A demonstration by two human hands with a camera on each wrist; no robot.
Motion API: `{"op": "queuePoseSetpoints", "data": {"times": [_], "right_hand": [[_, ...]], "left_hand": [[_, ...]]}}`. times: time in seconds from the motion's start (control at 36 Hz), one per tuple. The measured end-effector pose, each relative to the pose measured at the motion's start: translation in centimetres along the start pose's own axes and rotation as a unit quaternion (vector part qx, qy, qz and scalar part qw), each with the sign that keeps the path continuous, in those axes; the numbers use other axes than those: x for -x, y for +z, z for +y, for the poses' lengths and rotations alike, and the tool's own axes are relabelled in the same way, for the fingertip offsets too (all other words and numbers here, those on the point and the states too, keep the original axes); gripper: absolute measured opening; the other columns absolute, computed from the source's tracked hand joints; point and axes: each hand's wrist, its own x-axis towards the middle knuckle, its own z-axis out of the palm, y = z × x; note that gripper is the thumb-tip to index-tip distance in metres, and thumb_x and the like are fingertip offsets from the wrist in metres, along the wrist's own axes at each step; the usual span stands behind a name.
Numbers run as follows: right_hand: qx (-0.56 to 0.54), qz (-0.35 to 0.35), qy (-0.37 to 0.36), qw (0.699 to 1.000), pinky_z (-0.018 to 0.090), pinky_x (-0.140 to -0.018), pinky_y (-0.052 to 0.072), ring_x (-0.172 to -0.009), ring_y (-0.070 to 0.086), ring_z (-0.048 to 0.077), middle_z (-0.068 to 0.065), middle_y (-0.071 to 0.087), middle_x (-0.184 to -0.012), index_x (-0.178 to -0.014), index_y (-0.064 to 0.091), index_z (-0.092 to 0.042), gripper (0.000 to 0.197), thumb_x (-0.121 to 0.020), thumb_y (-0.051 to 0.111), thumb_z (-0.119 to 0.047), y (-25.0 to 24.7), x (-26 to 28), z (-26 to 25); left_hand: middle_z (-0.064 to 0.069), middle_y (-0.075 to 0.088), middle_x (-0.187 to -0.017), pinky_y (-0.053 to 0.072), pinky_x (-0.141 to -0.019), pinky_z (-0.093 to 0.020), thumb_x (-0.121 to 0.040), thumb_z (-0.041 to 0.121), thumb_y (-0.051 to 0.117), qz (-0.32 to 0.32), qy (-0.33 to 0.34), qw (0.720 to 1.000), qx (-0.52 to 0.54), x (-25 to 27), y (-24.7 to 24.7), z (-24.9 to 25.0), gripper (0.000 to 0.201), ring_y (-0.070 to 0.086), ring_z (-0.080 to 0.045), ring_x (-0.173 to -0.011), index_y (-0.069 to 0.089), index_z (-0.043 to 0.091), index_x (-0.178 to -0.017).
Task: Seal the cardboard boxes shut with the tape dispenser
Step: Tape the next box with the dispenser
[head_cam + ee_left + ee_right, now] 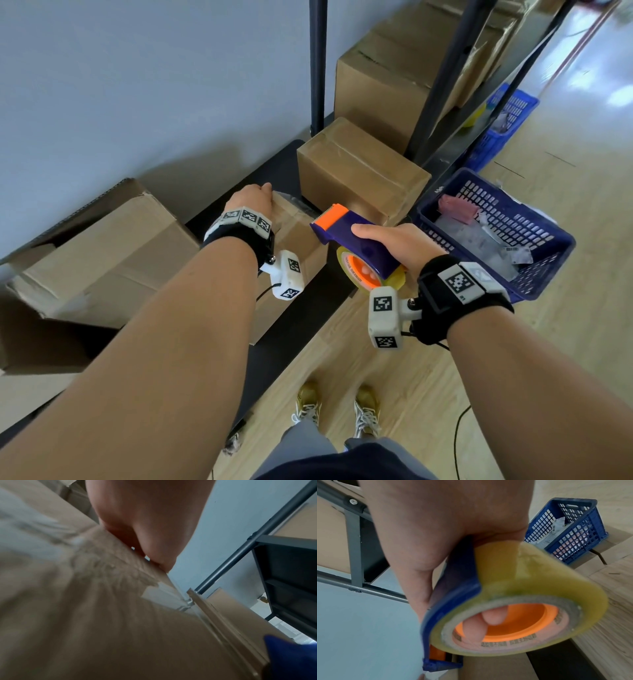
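Left hand [251, 198]: curled over the far top edge of the small cardboard box [294, 240], gripping it.
Right hand [397, 243]: wrapped around the blue and orange tape dispenser [346, 236], held above the box's 3 o'clock side, fingers inside the tape roll [530, 601].
Sealed box [359, 171]: at 12 o'clock on the black shelf [274, 168].
Blue basket [496, 233]: at 3 o'clock.
Open box [102, 253]: at 9 o'clock.

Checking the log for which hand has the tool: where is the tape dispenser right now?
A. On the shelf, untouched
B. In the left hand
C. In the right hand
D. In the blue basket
C: the right hand holds the tape dispenser while the left hand grips the cardboard box.
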Motion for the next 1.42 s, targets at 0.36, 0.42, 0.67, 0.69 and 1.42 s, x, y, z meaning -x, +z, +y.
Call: {"op": "queuePoseSetpoints", "data": {"times": [0.36,0.42,0.67,0.69,1.42], "right_hand": [[0.027,0.015,0.001,1.000,0.036,-0.087,0.060,-0.083,0.076,0.025,0.009,0.078,-0.081,-0.097,0.075,-0.007,0.054,-0.076,0.075,-0.057,-0.1,-0.2,0.4],[0.028,0.016,0.001,0.999,0.037,-0.087,0.060,-0.083,0.076,0.025,0.008,0.078,-0.082,-0.097,0.075,-0.008,0.056,-0.073,0.076,-0.058,0.0,0.0,0.3],[0.024,0.008,-0.005,1.000,0.045,-0.094,0.057,-0.084,0.074,0.025,0.009,0.077,-0.086,-0.102,0.074,-0.007,0.065,-0.066,0.077,-0.061,0.2,-0.1,0.5],[0.025,0.005,-0.005,1.000,0.043,-0.094,0.058,-0.084,0.074,0.024,0.009,0.077,-0.086,-0.101,0.074,-0.006,0.063,-0.069,0.077,-0.060,0.1,0.0,0.5],[-0.034,-0.038,0.039,0.998,0.032,-0.066,0.054,-0.065,0.070,0.023,0.015,0.074,-0.077,-0.094,0.073,0.000,0.044,-0.082,0.074,-0.043,-2.5,1.5,4.6]], "left_hand": [[-0.012,0.062,-0.102,0.044,-0.076,-0.031,-0.084,0.013,0.057,0.100,0.166,0.980,-0.046,0.7,0.7,0.9,0.019,0.058,-0.029,-0.096,0.074,0.012,-0.094],[-0.011,0.059,-0.100,0.042,-0.072,-0.029,-0.084,0.013,0.054,0.091,0.177,0.976,-0.086,1.3,1.0,1.2,0.023,0.057,-0.028,-0.092,0.076,0.013,-0.092],[-0.006,0.033,-0.150,0.028,-0.113,-0.041,-0.101,0.026,0.041,0.013,0.181,0.973,-0.140,3.3,2.6,0.3,0.040,0.024,-0.027,-0.141,0.047,0.016,-0.140],[-0.006,0.027,-0.154,0.022,-0.116,-0.043,-0.101,0.029,0.039,0.010,0.168,0.978,-0.126,3.4,2.8,0.1,0.043,0.022,-0.027,-0.143,0.041,0.018,-0.143],[-0.004,0.006,-0.161,-0.003,-0.119,-0.045,-0.104,0.037,0.024,0.039,0.147,0.979,-0.133,3.9,4.7,-0.7,0.050,-0.002,-0.021,-0.148,0.017,0.024,-0.152]]}}
